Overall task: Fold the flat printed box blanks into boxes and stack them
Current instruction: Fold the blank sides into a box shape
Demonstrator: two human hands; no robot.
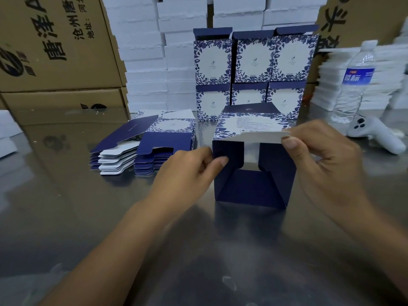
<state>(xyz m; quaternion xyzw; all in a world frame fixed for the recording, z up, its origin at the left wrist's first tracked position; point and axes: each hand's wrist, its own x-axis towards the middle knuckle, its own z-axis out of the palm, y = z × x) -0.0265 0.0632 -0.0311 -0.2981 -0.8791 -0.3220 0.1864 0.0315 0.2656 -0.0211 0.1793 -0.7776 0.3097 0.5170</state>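
We hold the partly folded box (254, 184) at mid-table, its navy flapped end facing near. Our left hand (189, 171) pinches the left flap, and our right hand (324, 160) pinches the white tuck flap along the upper edge. The flat blanks (143, 146) lie fanned to the left on the steel table (88, 217), and the finished boxes (251, 62) stand stacked two high just behind, with a water bottle (353, 85) at far right
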